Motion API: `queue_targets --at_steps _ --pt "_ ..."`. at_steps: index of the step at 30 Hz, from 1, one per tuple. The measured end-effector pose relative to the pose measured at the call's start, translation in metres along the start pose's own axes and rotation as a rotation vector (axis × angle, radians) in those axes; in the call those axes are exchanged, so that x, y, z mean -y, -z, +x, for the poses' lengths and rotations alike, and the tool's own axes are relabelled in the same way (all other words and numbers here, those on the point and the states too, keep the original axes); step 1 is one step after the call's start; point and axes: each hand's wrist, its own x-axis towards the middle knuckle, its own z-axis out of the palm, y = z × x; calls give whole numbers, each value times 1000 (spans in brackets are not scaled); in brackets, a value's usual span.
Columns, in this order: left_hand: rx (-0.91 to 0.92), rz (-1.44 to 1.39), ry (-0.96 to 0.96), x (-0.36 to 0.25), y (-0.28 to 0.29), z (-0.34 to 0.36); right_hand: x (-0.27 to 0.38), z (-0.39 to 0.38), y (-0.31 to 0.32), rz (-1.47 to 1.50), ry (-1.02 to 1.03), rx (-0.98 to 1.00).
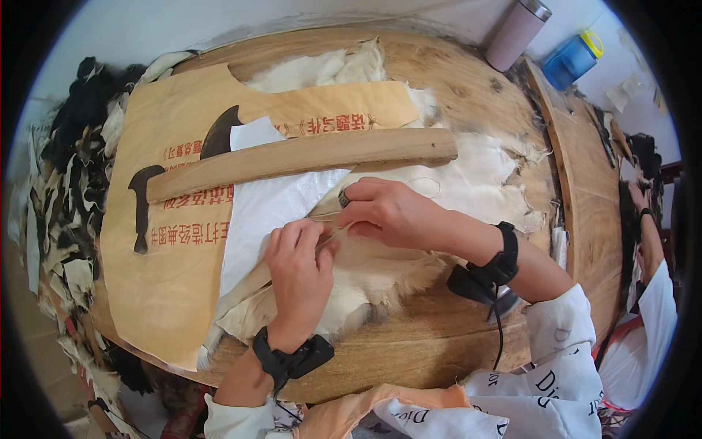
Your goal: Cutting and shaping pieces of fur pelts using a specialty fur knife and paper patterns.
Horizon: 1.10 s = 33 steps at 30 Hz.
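My left hand [296,260] is closed on the edge of a pale, furred hide [395,282] at the middle of the table. Just right of it and slightly higher, my right hand [380,208] pinches a thin part of the same edge. Above both hands a long wooden bar [344,154] lies across a white sheet [259,219] and yellow paper pieces [153,293] with red print. A dark curved blade [219,133] shows beside the bar, and a dark metal tool [142,216] with a rounded head lies at its left end.
Piles of black and white hide scraps [77,161] line the wooden table's [468,73] left side. A pink flask [515,36] and a blue bottle [567,62] stand at the back right. At the far right another person's arm [651,249] reaches over dark material.
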Motion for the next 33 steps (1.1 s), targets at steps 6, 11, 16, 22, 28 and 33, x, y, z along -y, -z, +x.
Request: queue_targets --at_steps 6,11,16,22,28,33 --pt "-55 -26 7 3 -6 -6 -12 -2 -12 44 37 106" --pt "-7 -58 9 3 -4 -4 -12 -2 -10 44 19 144" --pt "14 -60 51 9 -12 -1 -19 -3 -15 124 -68 138" --pt "26 -50 64 4 -6 0 -13 3 -11 126 -95 141" --pt "6 -33 110 4 -5 1 -16 5 -20 113 -100 118" --pt "-21 41 63 2 -4 1 -15 2 -26 85 -101 65"
